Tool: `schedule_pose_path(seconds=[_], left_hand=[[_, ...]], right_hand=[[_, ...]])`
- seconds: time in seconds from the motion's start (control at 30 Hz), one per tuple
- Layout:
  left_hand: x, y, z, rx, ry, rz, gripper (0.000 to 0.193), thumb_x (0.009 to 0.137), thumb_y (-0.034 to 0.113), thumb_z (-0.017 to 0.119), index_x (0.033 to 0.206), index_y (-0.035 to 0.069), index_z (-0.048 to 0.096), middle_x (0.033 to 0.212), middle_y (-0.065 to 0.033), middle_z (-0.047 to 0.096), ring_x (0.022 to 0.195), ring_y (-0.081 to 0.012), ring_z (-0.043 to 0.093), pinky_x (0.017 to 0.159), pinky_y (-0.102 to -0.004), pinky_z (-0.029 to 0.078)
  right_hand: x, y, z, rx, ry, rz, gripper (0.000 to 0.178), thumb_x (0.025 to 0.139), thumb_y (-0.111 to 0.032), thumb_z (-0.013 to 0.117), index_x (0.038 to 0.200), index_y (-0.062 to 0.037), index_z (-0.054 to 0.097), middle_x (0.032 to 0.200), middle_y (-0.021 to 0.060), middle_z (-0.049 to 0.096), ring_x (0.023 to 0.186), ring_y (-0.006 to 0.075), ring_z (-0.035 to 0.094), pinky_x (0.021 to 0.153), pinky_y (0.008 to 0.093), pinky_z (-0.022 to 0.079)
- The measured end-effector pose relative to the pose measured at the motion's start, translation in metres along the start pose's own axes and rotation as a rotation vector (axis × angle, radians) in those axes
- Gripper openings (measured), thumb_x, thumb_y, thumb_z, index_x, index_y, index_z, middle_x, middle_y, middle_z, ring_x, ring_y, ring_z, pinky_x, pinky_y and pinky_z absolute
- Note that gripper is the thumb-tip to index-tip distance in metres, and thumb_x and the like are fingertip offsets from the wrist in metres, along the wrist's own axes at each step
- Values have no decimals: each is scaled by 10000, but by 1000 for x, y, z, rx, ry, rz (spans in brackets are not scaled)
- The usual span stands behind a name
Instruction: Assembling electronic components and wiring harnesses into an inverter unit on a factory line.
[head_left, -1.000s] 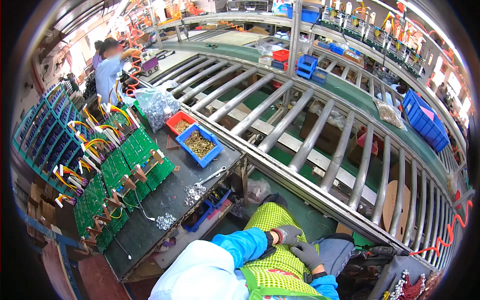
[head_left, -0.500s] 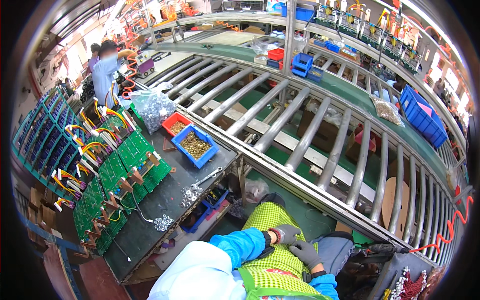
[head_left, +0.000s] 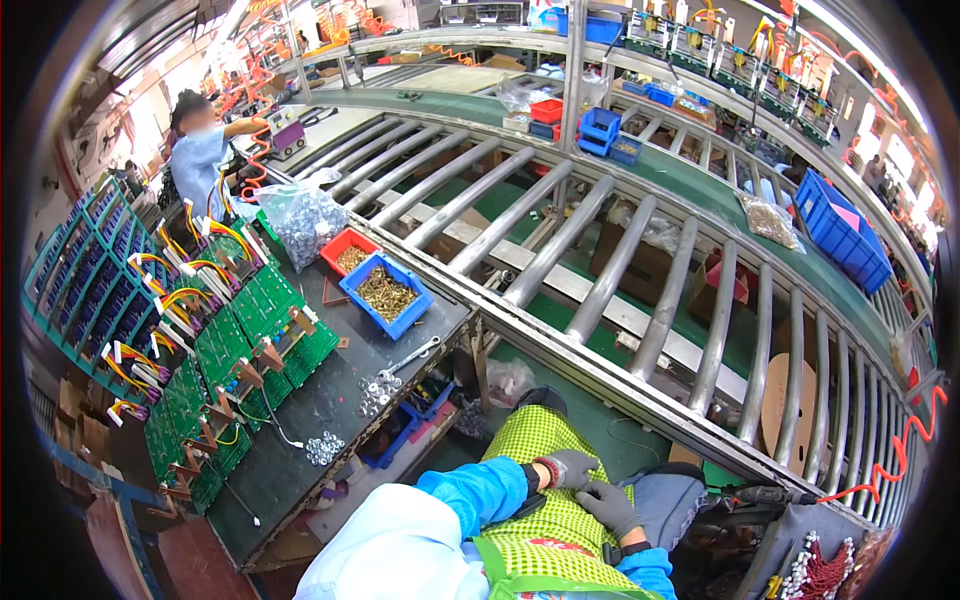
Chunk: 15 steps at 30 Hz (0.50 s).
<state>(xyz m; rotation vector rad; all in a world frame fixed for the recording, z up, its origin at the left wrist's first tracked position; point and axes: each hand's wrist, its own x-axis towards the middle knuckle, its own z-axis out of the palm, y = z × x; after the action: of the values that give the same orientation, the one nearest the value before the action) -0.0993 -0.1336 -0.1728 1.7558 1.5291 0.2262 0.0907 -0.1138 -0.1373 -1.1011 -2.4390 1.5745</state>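
Note:
Both of my hands wear grey gloves and rest on my lap, over a yellow-green checked apron. My left hand lies across the apron, fingers loosely laid out, nothing visible in it. Just below and to its right, my right hand lies with its fingers pointing toward the left one; it too shows nothing held. The fingertips are close together, and whether they touch is hard to tell. Left of my lap is a dark workbench carrying a wrench, loose washers and a smaller pile of nuts or washers.
On the bench stand a blue bin of brass-coloured screws, a red bin, a bag of small parts and green circuit boards. A roller conveyor runs ahead. A co-worker stands far left; a coiled red hose hangs right.
The co-worker at the far left has shifted, with an arm now stretched toward the purple-and-grey box. My hands stay in place; the view has shifted very slightly.

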Motion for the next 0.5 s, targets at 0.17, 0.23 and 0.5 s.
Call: schedule_pose_path(seconds=[0.17,0.23,0.5], left_hand=[[2,-3,5,-1,35,18,435,870,264,510,1275,116,572,1111,-198,653,1023,-366,616,892,-452,473],[3,-4,6,22,45,24,440,871,269,513,1281,117,568,1104,-198,655,1014,-368,619,884,-457,474],[5,-5,5,-3,-6,15,486,850,261,524,1304,92,552,1214,-190,618,1119,-351,585,958,-436,453]], right_hand=[[1,4,0,-9,-15,48,297,850,-318,671,953,-39,685,822,82,675,746,161,615,697,318,489],[0,4,1,1,-15,31,301,851,-324,671,958,-42,686,827,85,677,751,166,619,700,320,490],[-1,1,-1,-13,-3,46,337,848,-365,655,971,-53,687,840,99,686,769,201,642,731,334,501]])
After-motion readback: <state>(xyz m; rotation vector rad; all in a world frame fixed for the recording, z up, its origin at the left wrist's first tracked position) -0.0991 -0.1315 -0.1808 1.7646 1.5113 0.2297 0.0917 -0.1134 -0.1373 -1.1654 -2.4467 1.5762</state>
